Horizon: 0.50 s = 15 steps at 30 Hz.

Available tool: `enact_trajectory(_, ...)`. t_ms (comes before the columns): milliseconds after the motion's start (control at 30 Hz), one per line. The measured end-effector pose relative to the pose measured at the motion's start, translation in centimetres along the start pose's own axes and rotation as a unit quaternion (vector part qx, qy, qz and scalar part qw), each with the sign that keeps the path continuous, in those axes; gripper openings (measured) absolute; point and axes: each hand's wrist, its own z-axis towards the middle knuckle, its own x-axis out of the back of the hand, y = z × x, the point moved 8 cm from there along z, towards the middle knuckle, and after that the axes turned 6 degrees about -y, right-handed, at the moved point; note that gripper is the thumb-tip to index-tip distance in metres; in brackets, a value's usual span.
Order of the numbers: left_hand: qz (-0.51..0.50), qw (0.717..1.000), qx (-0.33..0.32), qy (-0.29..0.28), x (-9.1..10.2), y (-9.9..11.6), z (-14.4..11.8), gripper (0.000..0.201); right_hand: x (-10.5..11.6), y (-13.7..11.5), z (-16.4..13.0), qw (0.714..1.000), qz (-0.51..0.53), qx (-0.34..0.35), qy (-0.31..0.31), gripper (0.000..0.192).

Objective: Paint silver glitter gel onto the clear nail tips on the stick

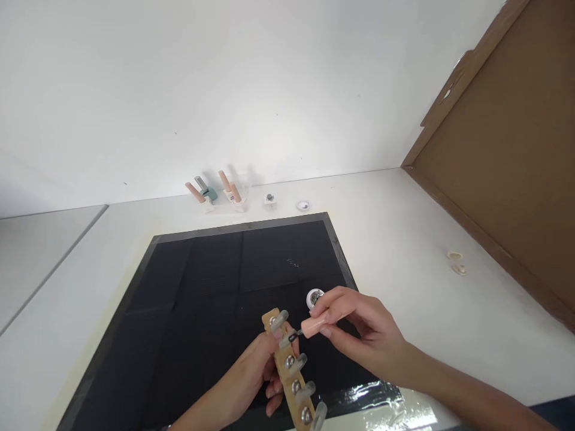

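Observation:
My left hand grips a wooden strip that carries several clear false nails on metal studs, holding it over the black mat. My right hand pinches a peach-coloured polish brush cap, and its small dark brush tip touches the second nail from the top. Just behind the brush, a small open polish bottle stands on the mat.
At the back by the wall stand several small polish bottles, a tiny jar and a round lid. Two small pale rings lie on the white table at the right. A brown cardboard panel leans on the right.

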Motion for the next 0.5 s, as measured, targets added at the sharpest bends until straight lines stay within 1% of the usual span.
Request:
enact_trajectory(100,-0.004,1.0,-0.002,0.0,0.04,-0.01,0.0,0.043,0.09,0.29,0.05,1.0,-0.017,-0.013,0.006,0.022)
enact_trajectory(233,-0.004,1.0,-0.006,-0.012,-0.18,0.12,-0.13,0.042,0.51,0.11,0.04,0.999,-0.041,-0.008,0.024,0.022)
enact_trajectory(300,-0.004,1.0,-0.011,-0.014,-0.23,0.25,-0.17,0.041,0.8,0.04,-0.03,0.999,-0.032,-0.009,0.039,0.022)
enact_trajectory(367,-0.002,1.0,-0.012,-0.01,-0.18,0.26,-0.14,0.041,0.87,0.02,-0.07,0.999,-0.013,-0.011,0.041,0.022)
enact_trajectory(500,0.015,1.0,-0.006,0.008,0.08,-0.04,0.02,0.044,0.36,-0.28,0.05,1.0,0.004,0.003,0.01,0.022)
